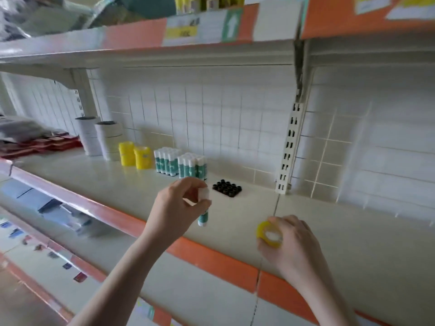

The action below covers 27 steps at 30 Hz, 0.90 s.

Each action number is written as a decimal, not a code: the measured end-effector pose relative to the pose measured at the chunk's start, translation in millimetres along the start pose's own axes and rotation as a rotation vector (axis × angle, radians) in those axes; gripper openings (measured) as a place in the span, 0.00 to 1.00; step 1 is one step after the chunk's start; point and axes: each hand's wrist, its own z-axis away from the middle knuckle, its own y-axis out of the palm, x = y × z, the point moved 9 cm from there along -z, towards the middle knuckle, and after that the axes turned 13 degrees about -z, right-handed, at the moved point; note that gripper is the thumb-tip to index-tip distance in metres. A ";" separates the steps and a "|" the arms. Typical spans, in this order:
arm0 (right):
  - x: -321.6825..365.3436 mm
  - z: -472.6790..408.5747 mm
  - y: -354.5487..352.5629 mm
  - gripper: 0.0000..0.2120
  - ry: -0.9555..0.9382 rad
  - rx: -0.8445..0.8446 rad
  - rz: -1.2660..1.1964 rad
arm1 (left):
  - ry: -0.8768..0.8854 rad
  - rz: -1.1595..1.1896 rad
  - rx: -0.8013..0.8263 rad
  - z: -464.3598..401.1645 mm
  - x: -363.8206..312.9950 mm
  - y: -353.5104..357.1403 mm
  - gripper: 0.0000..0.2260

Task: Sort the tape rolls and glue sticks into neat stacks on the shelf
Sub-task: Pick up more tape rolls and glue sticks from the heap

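My left hand (179, 205) pinches a white and teal glue stick (203, 216) by its cap, upright, just above the cream shelf (329, 222). My right hand (292, 243) grips a yellow tape roll (268, 232) near the shelf's front edge. Two blocks of standing glue sticks (181, 164) are behind my left hand. Left of them stand two yellow tape stacks (135, 154) and two tall white tape stacks (101, 136).
A small block of black caps (227, 188) sits right of the glue sticks. Red packets (44, 144) lie at the far left. A slotted upright (288, 151) divides the tiled back wall. An upper shelf (150, 52) hangs overhead; a lower shelf (61, 215) holds blue packs.
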 end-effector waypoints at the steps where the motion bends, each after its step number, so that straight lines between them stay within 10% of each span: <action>1: 7.9 -5.5 10.0 0.22 -0.006 0.014 -0.006 | 0.001 -0.002 0.005 -7.1 10.1 -2.0 0.14; 27: 41.5 -143.8 129.7 0.24 -0.044 0.080 0.074 | 0.278 -0.119 -0.016 -177.4 104.8 54.3 0.11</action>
